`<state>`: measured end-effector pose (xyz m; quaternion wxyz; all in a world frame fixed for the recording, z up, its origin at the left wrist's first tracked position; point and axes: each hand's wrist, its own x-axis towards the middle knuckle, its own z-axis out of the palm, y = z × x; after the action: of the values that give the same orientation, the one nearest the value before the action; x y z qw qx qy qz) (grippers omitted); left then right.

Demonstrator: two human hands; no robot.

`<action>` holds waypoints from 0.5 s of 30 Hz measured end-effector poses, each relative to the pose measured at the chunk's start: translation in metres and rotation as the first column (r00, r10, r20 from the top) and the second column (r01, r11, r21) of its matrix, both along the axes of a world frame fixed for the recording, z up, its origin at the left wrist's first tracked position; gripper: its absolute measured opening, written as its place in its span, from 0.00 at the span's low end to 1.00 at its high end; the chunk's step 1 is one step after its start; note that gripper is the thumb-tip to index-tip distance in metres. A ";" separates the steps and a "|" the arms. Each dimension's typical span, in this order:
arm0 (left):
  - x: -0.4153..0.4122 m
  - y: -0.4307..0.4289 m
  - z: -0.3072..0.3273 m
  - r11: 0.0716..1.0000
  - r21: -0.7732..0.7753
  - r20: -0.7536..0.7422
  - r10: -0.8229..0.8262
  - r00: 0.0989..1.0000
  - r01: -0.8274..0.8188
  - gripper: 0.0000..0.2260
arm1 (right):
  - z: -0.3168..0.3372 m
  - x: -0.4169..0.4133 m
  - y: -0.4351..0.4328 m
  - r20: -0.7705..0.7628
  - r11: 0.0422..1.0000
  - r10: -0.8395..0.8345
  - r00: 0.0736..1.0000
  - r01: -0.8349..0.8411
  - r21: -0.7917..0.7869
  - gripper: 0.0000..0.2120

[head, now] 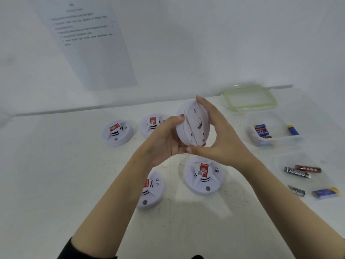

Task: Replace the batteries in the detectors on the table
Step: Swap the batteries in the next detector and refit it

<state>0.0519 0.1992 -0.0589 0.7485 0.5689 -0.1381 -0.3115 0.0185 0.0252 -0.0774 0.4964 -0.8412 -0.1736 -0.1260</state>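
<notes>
White worktop (56, 184) set against a white wall bearing a printed sheet (89, 43). Four detectors (203, 175) rest face-up mid-worktop, two partly hidden by the left arm. Toward the far right corner lie a green-rimmed lid (251, 107) and a clear container (250, 118) of batteries (261, 130); loose batteries (296, 171) lie near the right edge. Above the worktop, left hand (166, 143) and right hand (220, 139) grip a fifth detector (192, 126) by its rim, held on edge.

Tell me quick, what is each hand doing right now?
Left hand: grips the raised detector.
Right hand: grips the same detector, opposite side.
</notes>
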 end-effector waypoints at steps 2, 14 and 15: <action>-0.004 0.001 0.000 0.999 0.037 0.039 0.018 0.999 -0.020 0.22 | 0.003 -0.007 -0.005 -0.009 1.000 -0.010 1.000 0.010 -0.021 0.49; -0.050 -0.003 0.009 0.932 0.359 0.376 -0.105 0.921 -0.040 0.39 | 0.025 -0.052 -0.056 -0.258 0.953 0.147 0.955 -0.206 -0.220 0.48; -0.056 -0.007 0.009 0.921 0.388 0.404 -0.131 0.905 -0.040 0.40 | 0.027 -0.055 -0.060 -0.266 0.942 0.164 0.950 -0.231 -0.244 0.48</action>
<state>-0.0040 0.1918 -0.0497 0.5658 0.7558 -0.2458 -0.2195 -0.0365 -0.0349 -0.0505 0.4035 -0.8886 -0.2114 0.0532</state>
